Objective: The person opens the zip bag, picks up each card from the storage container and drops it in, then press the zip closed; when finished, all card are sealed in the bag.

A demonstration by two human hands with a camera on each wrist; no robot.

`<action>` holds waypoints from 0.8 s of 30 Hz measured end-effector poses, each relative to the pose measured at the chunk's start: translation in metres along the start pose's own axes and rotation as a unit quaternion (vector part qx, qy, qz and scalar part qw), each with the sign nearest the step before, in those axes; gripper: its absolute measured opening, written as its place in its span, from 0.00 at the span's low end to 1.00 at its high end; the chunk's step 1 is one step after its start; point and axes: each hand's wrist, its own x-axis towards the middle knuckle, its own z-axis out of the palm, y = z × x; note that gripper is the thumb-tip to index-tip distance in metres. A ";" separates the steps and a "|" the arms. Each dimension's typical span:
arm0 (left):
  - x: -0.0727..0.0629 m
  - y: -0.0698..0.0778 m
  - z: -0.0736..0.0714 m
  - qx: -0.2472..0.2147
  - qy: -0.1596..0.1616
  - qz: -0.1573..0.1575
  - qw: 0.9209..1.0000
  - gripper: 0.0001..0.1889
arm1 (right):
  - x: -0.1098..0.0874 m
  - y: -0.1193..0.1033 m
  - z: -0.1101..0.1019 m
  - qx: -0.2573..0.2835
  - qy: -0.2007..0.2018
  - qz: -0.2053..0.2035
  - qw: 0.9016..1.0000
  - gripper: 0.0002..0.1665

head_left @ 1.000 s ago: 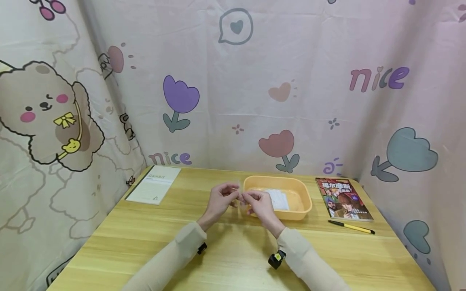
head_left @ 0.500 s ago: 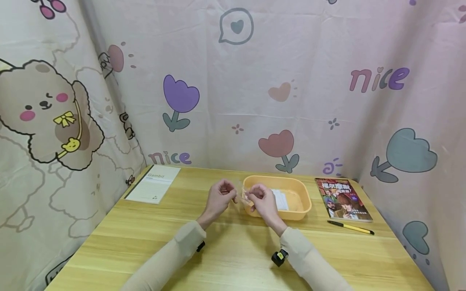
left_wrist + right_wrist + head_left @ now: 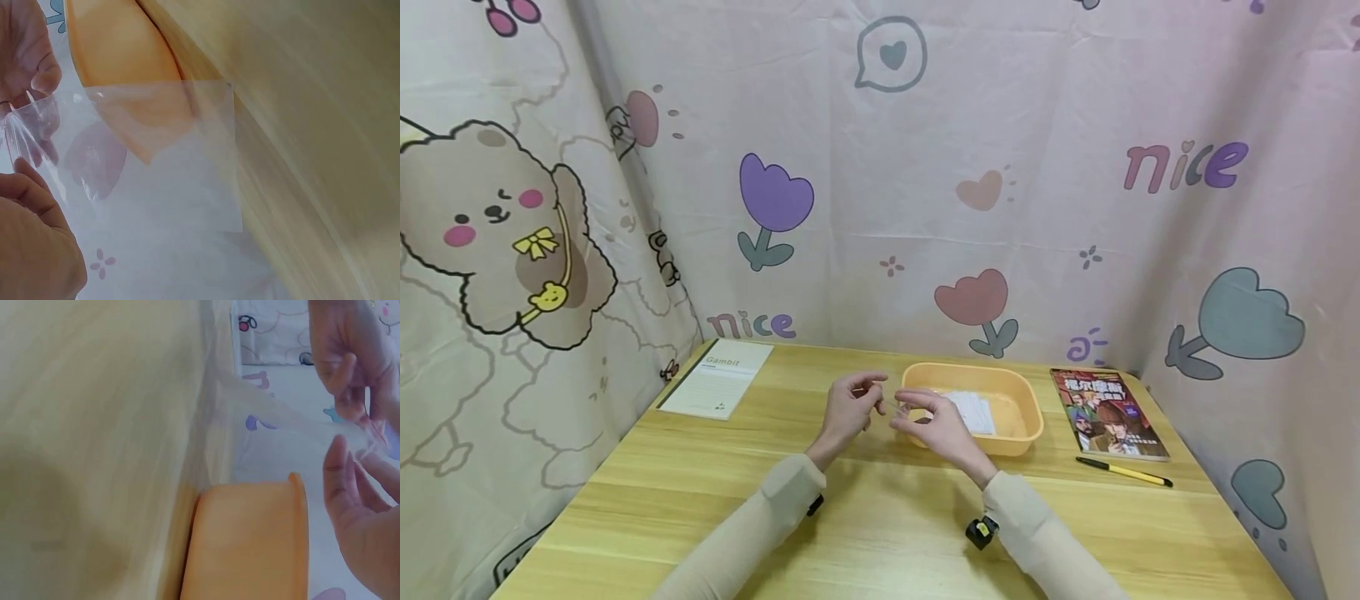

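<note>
A clear plastic zip bag (image 3: 156, 169) with a thin red line along its mouth hangs between my hands above the table. My left hand (image 3: 847, 413) pinches it near that edge; in the left wrist view the left hand (image 3: 37, 237) is at the lower left. My right hand (image 3: 942, 429) is at the other side of the mouth, thumb and fingers spread apart, fingertips against the film. In the right wrist view the right hand (image 3: 365, 512) faces the left hand (image 3: 356, 356). Through the bag, the fingers of the right hand show faintly in the left wrist view.
An orange plastic basket (image 3: 1026, 392) holding white papers (image 3: 973, 412) stands just behind my right hand. A notebook (image 3: 718, 381) lies at the back left of the table (image 3: 880, 533). To the right are a comic-covered book (image 3: 1108, 414) and a yellow-and-black pen (image 3: 1123, 472).
My hands drew slightly apart, then came closer again. The right hand's thumb and fingers, earlier pinched together on the bag, have spread apart. The basket and other objects stay put.
</note>
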 end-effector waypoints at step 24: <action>0.015 0.011 -0.029 0.275 0.002 0.100 0.956 0.06 | 0.036 0.004 -0.024 -0.109 -0.040 -0.127 0.985 0.04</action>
